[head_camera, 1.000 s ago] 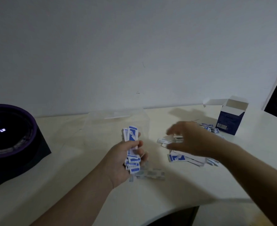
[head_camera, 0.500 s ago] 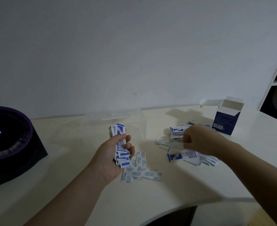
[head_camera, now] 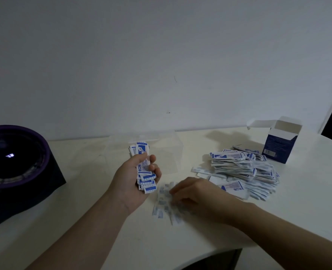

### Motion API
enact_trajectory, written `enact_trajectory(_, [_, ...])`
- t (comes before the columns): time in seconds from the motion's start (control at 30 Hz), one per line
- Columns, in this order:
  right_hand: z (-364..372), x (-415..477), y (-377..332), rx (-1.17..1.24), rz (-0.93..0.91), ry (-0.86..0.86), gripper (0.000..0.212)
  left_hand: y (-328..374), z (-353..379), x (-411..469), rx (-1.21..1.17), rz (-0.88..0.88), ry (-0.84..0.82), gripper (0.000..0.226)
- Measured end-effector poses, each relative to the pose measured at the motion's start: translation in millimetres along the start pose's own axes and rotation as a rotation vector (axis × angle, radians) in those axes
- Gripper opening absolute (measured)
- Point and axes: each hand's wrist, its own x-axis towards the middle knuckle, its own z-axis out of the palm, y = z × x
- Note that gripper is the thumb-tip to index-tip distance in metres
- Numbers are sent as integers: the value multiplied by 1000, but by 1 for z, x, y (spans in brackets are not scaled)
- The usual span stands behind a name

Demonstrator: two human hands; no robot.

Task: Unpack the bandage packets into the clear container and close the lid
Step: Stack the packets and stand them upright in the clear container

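Gripping bandage packets (head_camera: 146, 179), seemingly firmly: left hand (head_camera: 129, 183)

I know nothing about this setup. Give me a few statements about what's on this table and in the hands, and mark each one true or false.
1. The left hand grips a bunch of blue-and-white bandage packets. True.
2. The blue-and-white cardboard box is closed. False: its top flap stands open.
3. The right hand rests on the big heap of packets beside the box. False: it is on the small loose scatter of packets nearer the person, and the heap lies apart from it.
4. A dark round object with a purple rim stands at the left end of the white table. True.
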Motion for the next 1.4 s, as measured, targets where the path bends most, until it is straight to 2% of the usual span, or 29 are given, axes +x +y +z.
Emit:
enact_trajectory(0.1, [-14,0,2,-42,108,102,39,1,0,0,12,-15,-13,8])
enact_trajectory(0.17, [-34,3,-5,50,169,264,39,-1,2,-1,35,-41,-26,7])
enact_trajectory(0.2, [-42,5,-10,124,160,311,49,-4,4,-1,53,-57,-33,7])
enact_trajectory(0.23, [-50,7,-17,178,138,305,67,-7,5,-3,77,-74,-41,9])
enact_trajectory(0.3, [-57,11,-32,140,104,167,109,-12,9,-9,154,-105,-92,8])
enact_trajectory(0.33, [-56,14,-39,63,89,85,122,-14,12,-13,200,-123,-144,8])
enact_trajectory(0.4, [-49,18,-46,-85,65,-3,130,-17,14,-20,291,-161,-265,24])
enact_trajectory(0.47, [-44,22,-44,-118,64,-7,124,-19,12,-22,344,-177,-335,32])
enact_trajectory(0.6, [-38,24,-36,-37,45,78,93,-19,9,-21,462,-156,-343,28])
enact_trajectory(0.73, [-38,22,-31,8,42,150,79,-17,11,-21,529,-148,-363,25])
enact_trajectory(0.83, [-37,20,-31,-58,17,168,81,-18,11,-22,610,-136,-360,22])
enact_trajectory(0.93, [-36,20,-34,-60,17,100,86,-22,11,-23,671,-75,-334,20])
enact_trajectory(1.1, [-42,17,-36,-2,27,112,80,-18,12,-26,743,-24,-343,24])
enact_trajectory(1.27, [-36,20,-34,-105,-10,180,80,-15,13,-30,818,14,-430,26])
enact_trajectory(1.4, [-40,21,-33,-50,-28,194,69,-12,13,-31,906,78,-459,30])
